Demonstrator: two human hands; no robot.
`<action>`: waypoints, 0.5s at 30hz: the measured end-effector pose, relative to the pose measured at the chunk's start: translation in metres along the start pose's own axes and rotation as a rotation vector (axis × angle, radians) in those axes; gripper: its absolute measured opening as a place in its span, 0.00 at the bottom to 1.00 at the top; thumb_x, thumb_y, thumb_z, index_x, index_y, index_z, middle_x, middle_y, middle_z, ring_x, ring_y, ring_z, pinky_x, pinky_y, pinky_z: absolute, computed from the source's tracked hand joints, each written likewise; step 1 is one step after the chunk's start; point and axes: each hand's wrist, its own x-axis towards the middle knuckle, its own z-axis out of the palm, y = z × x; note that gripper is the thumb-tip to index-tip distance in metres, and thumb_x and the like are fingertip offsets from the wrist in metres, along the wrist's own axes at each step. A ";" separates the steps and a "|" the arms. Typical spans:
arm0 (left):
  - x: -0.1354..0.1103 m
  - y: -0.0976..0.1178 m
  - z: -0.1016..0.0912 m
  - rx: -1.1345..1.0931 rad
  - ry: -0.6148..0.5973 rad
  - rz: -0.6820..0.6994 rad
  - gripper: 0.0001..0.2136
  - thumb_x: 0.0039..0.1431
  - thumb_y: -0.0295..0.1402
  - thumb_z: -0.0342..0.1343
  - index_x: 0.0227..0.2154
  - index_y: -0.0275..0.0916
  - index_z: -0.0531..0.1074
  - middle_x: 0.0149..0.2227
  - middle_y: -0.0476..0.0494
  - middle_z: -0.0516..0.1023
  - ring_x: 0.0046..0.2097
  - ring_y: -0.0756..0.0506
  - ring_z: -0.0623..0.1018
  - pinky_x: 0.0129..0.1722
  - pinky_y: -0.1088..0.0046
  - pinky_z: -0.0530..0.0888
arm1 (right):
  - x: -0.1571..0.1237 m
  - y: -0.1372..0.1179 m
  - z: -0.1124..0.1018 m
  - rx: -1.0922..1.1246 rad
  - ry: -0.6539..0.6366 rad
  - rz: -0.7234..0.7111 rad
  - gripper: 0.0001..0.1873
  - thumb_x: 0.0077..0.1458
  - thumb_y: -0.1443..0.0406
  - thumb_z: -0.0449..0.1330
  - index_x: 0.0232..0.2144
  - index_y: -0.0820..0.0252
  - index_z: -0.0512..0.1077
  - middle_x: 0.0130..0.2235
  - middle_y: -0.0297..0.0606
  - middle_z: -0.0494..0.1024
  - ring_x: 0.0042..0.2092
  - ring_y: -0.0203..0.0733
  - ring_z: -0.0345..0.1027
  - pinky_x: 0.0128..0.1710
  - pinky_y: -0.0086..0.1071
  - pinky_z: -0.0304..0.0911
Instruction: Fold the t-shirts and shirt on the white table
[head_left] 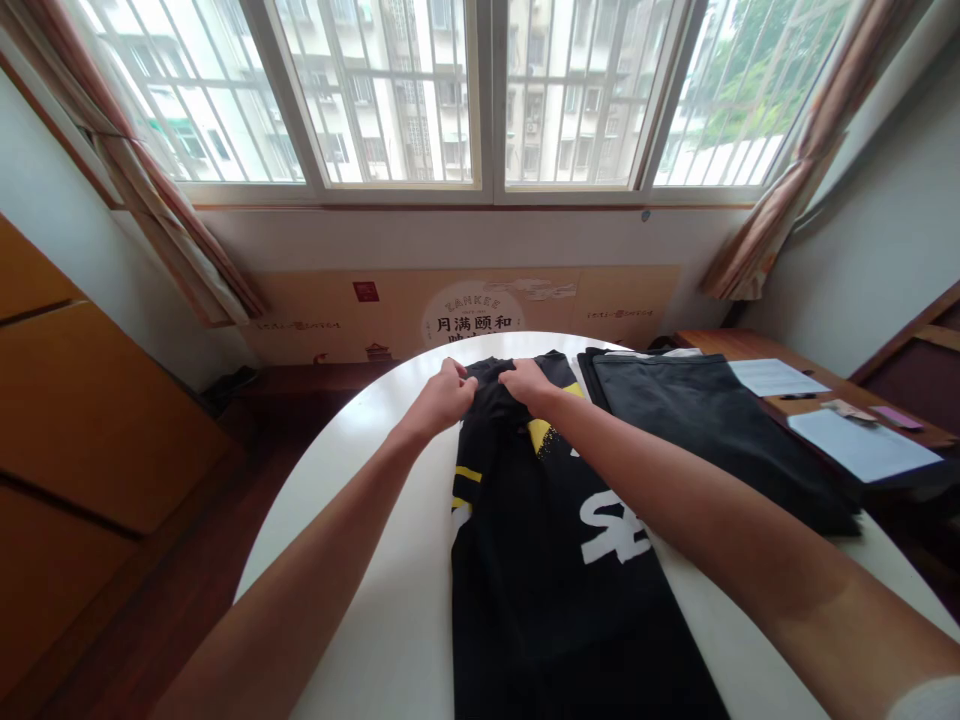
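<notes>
A black T-shirt (540, 560) with white lettering and yellow marks lies lengthwise on a round white table (375, 560). Both my arms reach out to its far end. My left hand (444, 398) is closed, pinching the bunched black fabric at the far left corner. Just to the right of it, my right hand (527, 382) grips the same bunched cloth. The two hands are close together, a few centimetres apart.
A folded dark garment (712, 425) lies on the table's right side. Papers (859, 443) and a pen sit on a wooden desk at the right. A wooden cabinet (90, 420) stands at the left, and a printed board (465, 312) leans under the window.
</notes>
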 end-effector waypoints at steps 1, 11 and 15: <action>-0.004 0.003 0.000 0.139 -0.011 0.026 0.10 0.67 0.38 0.53 0.42 0.37 0.70 0.41 0.34 0.82 0.41 0.37 0.82 0.39 0.64 0.75 | 0.005 -0.001 -0.003 0.001 0.012 -0.019 0.02 0.51 0.69 0.62 0.31 0.60 0.72 0.28 0.34 0.73 0.33 0.40 0.67 0.34 0.32 0.65; -0.101 0.077 0.037 0.772 -0.490 0.144 0.25 0.61 0.58 0.54 0.27 0.41 0.79 0.29 0.31 0.81 0.34 0.32 0.81 0.33 0.60 0.71 | 0.039 0.008 -0.040 0.003 0.023 -0.025 0.05 0.49 0.72 0.58 0.25 0.59 0.67 0.23 0.30 0.65 0.27 0.35 0.58 0.27 0.30 0.55; -0.155 0.083 0.050 0.689 -0.534 0.191 0.18 0.61 0.50 0.57 0.28 0.42 0.82 0.31 0.28 0.81 0.35 0.31 0.81 0.33 0.59 0.69 | 0.043 0.023 -0.045 0.011 0.009 0.062 0.05 0.51 0.69 0.62 0.26 0.60 0.68 0.23 0.32 0.68 0.26 0.36 0.60 0.27 0.31 0.57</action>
